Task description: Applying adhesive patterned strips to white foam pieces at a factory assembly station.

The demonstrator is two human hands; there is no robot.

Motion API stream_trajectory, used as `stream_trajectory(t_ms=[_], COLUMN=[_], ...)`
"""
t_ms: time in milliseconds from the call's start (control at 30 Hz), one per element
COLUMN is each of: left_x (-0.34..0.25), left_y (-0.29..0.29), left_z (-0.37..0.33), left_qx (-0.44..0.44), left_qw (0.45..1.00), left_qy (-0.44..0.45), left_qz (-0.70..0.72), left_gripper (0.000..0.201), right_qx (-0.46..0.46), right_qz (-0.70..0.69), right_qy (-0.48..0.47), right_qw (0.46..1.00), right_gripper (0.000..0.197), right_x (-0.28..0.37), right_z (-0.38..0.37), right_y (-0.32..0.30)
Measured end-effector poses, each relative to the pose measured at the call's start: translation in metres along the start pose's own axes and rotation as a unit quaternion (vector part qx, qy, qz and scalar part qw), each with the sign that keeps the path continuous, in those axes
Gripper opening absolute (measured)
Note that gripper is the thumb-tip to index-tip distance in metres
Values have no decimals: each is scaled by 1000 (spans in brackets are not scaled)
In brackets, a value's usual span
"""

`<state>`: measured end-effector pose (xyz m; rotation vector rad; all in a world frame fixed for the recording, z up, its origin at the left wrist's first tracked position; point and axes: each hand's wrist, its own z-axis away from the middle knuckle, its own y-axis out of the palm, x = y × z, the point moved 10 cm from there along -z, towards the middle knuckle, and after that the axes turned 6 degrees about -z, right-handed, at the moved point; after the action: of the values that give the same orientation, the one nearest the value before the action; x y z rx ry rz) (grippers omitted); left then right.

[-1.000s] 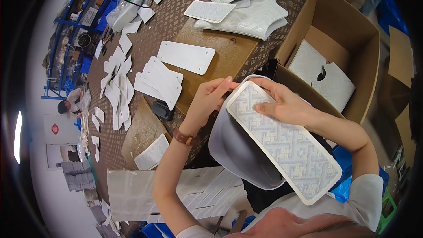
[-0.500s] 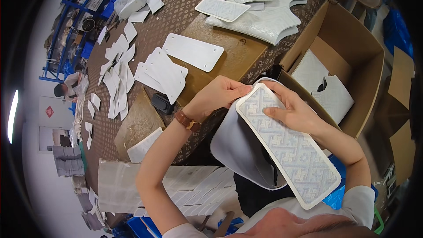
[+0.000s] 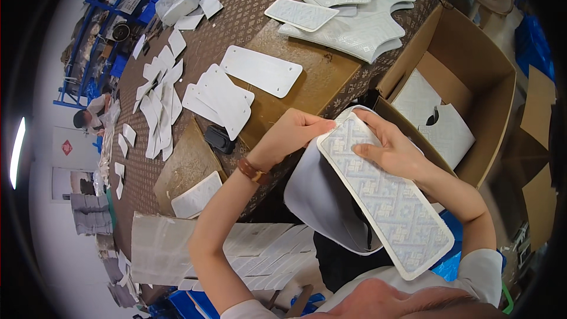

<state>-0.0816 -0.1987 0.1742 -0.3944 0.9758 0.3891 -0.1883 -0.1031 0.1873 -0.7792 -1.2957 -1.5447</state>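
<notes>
Together, the right grip [image 3: 393, 152] is clasping a panel [image 3: 390, 207] and the left grip [image 3: 289, 137] pinching its corner, a box [image 3: 481, 53] standing beyond.

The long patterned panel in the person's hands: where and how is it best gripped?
The long patterned panel is probably best pinched near its upper end, coming from the right, thumb on the patterned face and fingers behind, as the right hand does. It looks flat and slants downward; the left hand occupies the area by its upper-left corner.
</notes>
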Motion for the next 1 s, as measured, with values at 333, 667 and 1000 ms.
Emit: stream_trajectory(t_ms=[333,667,1000], left_x=[8,-30,-65], left_y=[6,7,169], left_z=[4,16,142], left_qx=[12,-89,77], left_qw=[996,994,733], left_qy=[-39,33,492], left_qz=[85,44,-463], left_gripper=[34,27,20], right_qx=[2,5,-104], right_qz=[3,-14,-12], right_qy=[-26,-44,-30], right_qw=[1000,999,994], right_gripper=[63,57,53], right_x=[-4,13,8], right_z=[2,9,42], right_y=[-15,-26,-60])
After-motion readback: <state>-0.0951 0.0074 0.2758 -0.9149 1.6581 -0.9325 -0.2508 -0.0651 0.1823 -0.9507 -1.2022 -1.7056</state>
